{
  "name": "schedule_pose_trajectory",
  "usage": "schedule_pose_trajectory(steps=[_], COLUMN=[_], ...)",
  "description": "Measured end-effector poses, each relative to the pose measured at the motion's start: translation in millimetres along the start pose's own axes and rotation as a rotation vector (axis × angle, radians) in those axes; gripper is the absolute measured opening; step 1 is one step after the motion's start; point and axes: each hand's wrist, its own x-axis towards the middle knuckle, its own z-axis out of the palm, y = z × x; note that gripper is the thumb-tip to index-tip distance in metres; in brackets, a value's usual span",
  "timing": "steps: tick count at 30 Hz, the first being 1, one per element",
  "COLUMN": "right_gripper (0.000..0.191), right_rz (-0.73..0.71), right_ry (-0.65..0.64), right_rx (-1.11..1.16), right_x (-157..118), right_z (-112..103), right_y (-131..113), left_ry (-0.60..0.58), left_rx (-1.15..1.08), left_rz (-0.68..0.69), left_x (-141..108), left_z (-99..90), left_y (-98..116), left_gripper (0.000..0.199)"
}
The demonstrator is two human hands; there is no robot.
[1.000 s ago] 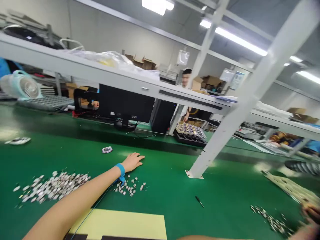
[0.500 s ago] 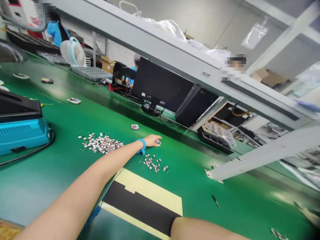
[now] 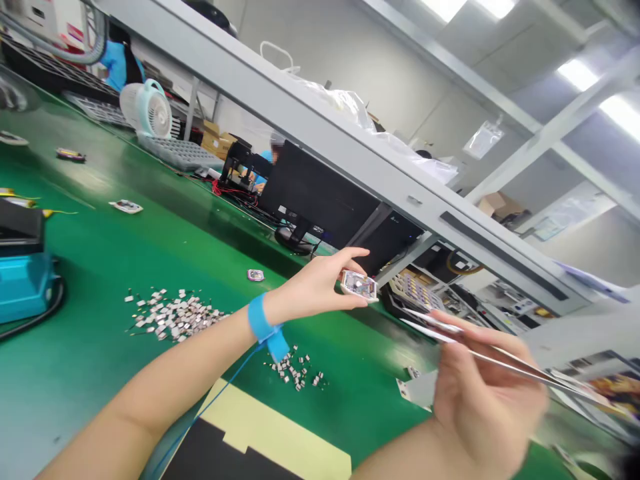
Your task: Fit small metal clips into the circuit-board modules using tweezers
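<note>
The person's left hand (image 3: 315,285) raises a small white circuit module (image 3: 358,285) above the desk, its grip narrow: thumb and fingertips pinch the module by its edges, which leaves the printed face with its tiny dark parts open to view. The right hand (image 3: 480,400), slightly blurred, closes round a pair of long, slim steel tweezers (image 3: 480,351), held like a pen. Their two thin legs spread apart at the pointed end, aimed toward the module, near it but not touching. That light edge hold and pen-like control suit fine work on something this small.

A bright blue wrist strap (image 3: 261,320) circles the left wrist, trailing a thin blue cord (image 3: 215,400). Below lie a broad scatter of small silvery-white components (image 3: 173,315) and a smaller cluster (image 3: 295,369), both on the glossy green desk (image 3: 90,247). Another small module (image 3: 255,275) lies alone just beyond them, while a flat yellow-and-black pad (image 3: 270,423) sits near the desk's front edge
</note>
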Motion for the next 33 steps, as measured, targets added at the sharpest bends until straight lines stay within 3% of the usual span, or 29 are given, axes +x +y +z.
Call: schedule_pose_trajectory(steps=[2,5,11,17,20,24,26,29,31,33], right_gripper=[0.014,0.014,0.013,0.017,0.015,0.013,0.013,0.012,0.011,0.010], right_rz=[-0.006,-0.021,-0.073,-0.069,-0.095,-0.126,-0.096,-0.012,0.055,0.136], right_ry=[-0.095,-0.176,-0.176,-0.243,-0.207,-0.052,-0.009,0.025,0.010,-0.028], right_rx=[0.049,0.115,0.235,0.170,0.175,0.235,0.281,0.345,0.387,0.400], right_x=[2.9,4.1,2.4,-5.6,-7.4,-5.8,-4.8,-4.8,-5.7,-6.6], right_z=[4.3,8.5,13.7,22.7,26.0,29.2,30.6,31.4,30.7,29.1], right_y=[7.5,10.8,0.2,-7.2,-8.7,-7.3,-5.1,-1.8,-0.5,-0.1], left_ry=[0.058,0.117,0.135,0.084,0.073,0.068,0.065,0.038,-0.074,-0.271], left_rx=[-0.025,0.005,0.117,0.144,0.111,0.022,-0.051,-0.295,-0.565,-0.889], left_rz=[0.074,0.099,0.131,0.135,0.122,0.036,-0.027,-0.151,-0.286,-0.382], left_x=[-9.0,-21.3,-28.0,-32.9,-35.4,-36.0,-35.0,-31.9,-29.0,-25.7], left_z=[-9.1,-16.6,-19.1,-17.7,-15.1,-7.6,-2.9,2.0,3.1,3.5], left_y=[24.3,44.5,51.0,54.9,57.0,61.2,63.8,65.0,62.7,57.7], left_gripper=[0.062,0.059,0.061,0.059,0.061,0.052,0.044,0.047,0.049,0.044])
